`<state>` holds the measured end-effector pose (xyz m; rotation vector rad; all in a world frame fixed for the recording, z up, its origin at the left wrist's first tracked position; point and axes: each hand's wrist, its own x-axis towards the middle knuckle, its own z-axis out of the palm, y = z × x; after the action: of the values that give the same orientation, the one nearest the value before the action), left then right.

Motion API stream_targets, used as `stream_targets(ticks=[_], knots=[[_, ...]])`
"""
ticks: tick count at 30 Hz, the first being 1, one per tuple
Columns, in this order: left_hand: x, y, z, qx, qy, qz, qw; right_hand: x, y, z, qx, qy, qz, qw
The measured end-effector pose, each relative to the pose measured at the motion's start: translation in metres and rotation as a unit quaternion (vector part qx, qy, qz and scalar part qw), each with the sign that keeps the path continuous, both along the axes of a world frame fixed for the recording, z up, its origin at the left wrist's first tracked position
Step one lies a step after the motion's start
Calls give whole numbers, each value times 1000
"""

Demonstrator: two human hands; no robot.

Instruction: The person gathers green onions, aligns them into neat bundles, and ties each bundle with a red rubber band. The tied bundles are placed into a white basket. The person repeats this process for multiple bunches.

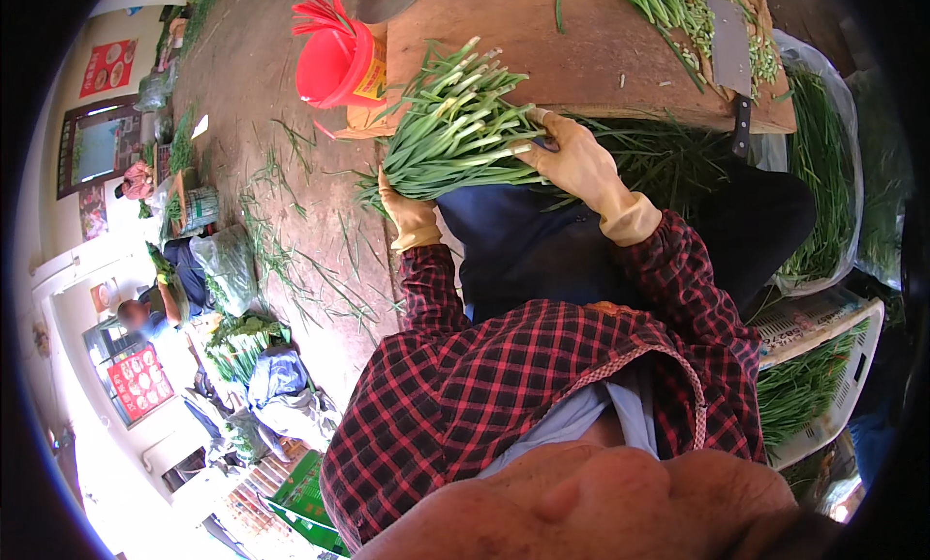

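A thick bundle of long green stalks with pale cut ends, perhaps garlic chives, lies over my lap and against the near edge of a wooden board. My left hand, in a cream rubber glove, cups its leafy lower left side. At the pale ends, my gloved right hand closes its fingers around stalks on the right. A cleaver rests at the board's right, its dark handle over the near edge. Chopped pale stalk ends and more green stalks lie around the blade.
A red bucket holding red strips stands left of the board. On my right are a plastic bag of greens and a white crate. Loose leaves litter the floor; another person is at far left.
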<state>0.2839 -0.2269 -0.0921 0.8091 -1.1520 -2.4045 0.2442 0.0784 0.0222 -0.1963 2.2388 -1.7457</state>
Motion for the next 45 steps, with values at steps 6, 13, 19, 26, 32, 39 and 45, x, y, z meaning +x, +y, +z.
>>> stream_targets(ticks=[6, 13, 19, 26, 32, 39, 45], knots=[[-7, 4, 2, 78, 53, 12, 995, -3, -10, -7, -117, -25, -86, 989], [-7, 11, -2, -36, 66, -8, 997, 15, 5, -8, -364, -153, -82, 915], [-12, 14, 3, 36, 95, -27, 994, 27, 16, -3, -424, -172, -89, 885], [-7, -10, 8, 78, 8, 18, 997, 22, 102, 14, -471, -15, -89, 877], [-10, -18, -3, -23, -5, 24, 999, 10, 168, -6, 330, 15, -105, 938], [-17, -1, 5, -28, 34, 9, 999, 13, 27, -7, -12, 30, 68, 997], [-17, 5, 11, -8, 46, 29, 998, 9, -21, -5, -254, -154, -38, 954]])
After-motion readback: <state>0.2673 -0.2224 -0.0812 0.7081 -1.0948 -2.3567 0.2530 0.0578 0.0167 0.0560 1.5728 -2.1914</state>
